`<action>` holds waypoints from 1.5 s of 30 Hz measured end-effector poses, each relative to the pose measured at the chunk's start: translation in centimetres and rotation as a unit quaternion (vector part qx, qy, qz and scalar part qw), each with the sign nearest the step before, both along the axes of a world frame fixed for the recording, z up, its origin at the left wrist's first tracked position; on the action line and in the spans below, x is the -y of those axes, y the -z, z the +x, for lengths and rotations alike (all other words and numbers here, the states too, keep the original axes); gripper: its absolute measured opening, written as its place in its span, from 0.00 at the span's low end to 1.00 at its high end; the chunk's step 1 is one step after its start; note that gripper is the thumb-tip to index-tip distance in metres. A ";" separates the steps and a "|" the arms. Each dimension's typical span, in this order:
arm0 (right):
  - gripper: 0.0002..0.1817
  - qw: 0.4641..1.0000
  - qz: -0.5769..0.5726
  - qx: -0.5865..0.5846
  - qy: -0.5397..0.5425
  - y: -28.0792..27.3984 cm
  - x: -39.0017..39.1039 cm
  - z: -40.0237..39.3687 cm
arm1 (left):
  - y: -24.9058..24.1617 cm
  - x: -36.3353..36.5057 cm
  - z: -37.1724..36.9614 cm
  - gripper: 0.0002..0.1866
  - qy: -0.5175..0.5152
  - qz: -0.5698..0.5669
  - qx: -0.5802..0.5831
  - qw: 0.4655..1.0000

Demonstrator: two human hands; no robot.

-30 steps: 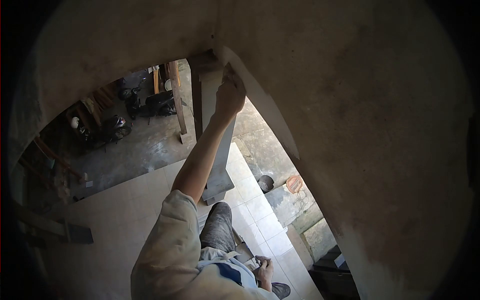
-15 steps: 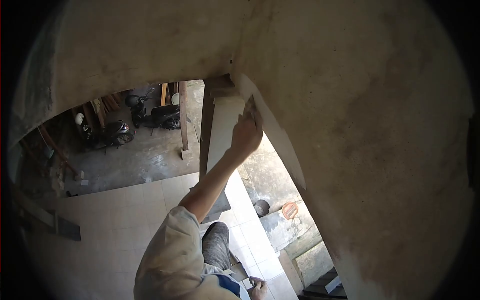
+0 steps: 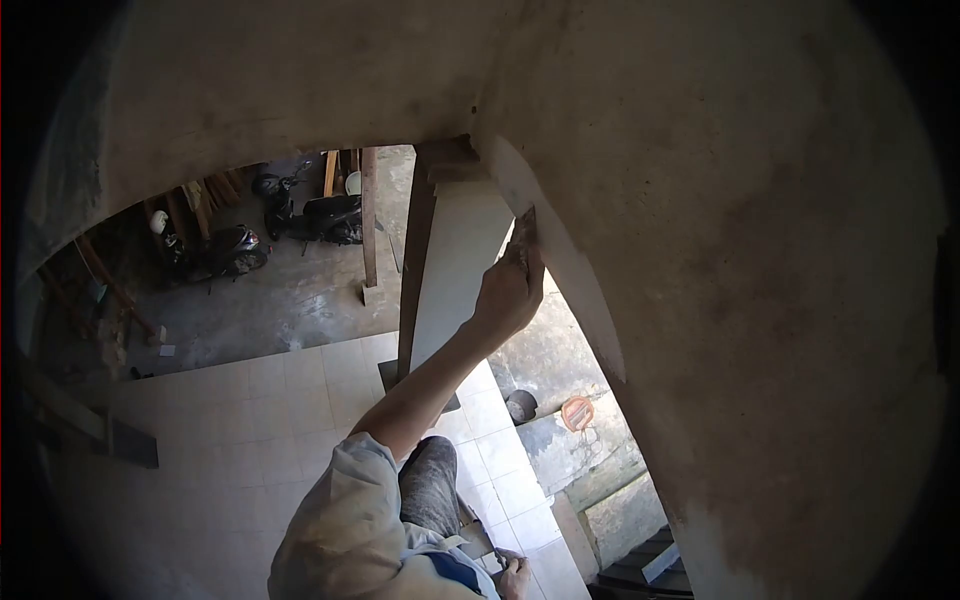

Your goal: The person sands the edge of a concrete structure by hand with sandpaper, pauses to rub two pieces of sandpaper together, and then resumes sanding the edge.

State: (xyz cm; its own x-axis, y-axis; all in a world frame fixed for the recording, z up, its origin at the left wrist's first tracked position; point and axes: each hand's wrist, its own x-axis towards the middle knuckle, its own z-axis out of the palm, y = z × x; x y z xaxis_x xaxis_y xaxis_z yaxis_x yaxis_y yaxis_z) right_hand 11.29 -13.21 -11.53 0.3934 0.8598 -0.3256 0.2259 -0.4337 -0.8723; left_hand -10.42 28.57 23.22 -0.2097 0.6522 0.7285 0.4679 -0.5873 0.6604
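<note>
Gripping a putty knife (image 3: 528,222) in the left hand (image 3: 508,295), up at the pale strip (image 3: 580,280) edging the curved wall (image 3: 760,260); below, clasping an unclear dark object (image 3: 507,555) in the right hand (image 3: 515,580).

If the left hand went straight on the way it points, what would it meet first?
The left hand would likely bring its tool to the pale strip along the edge of the wall first; whether they touch is unclear.

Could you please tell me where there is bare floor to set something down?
The pale tiled floor looks bare between the sleeve and the grey concrete; that concrete is open below the motorbikes. It's crowded around the outstretched left hand, between the pillar and curved wall edge.
</note>
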 end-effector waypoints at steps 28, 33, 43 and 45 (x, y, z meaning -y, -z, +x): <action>0.11 0.996 0.048 -0.041 0.063 5.0 2.9 2.0 | 2.0 -7.1 -3.1 0.24 0.023 -0.086 0.238 0.967; 0.12 0.998 0.022 -0.002 0.061 0.0 1.9 0.3 | -1.3 -7.0 -3.4 0.24 0.112 -0.211 0.350 0.906; 0.15 0.994 -0.072 0.059 0.050 -4.7 0.8 -0.7 | -0.4 -7.2 -1.9 0.22 0.107 -0.159 0.304 0.933; 0.15 0.998 -0.005 -0.028 0.064 -2.1 1.3 -0.4 | -0.8 -6.0 -1.3 0.22 0.046 -0.070 0.267 0.960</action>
State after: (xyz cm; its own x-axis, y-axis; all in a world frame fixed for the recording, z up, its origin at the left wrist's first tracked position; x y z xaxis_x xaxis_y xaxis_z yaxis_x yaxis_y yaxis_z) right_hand 10.89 -14.56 -9.41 0.4810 0.8004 -0.3579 0.1192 -0.4641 -0.8777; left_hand -11.68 34.57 24.05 -0.4651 0.7693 0.4381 -0.0082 -0.4986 0.8668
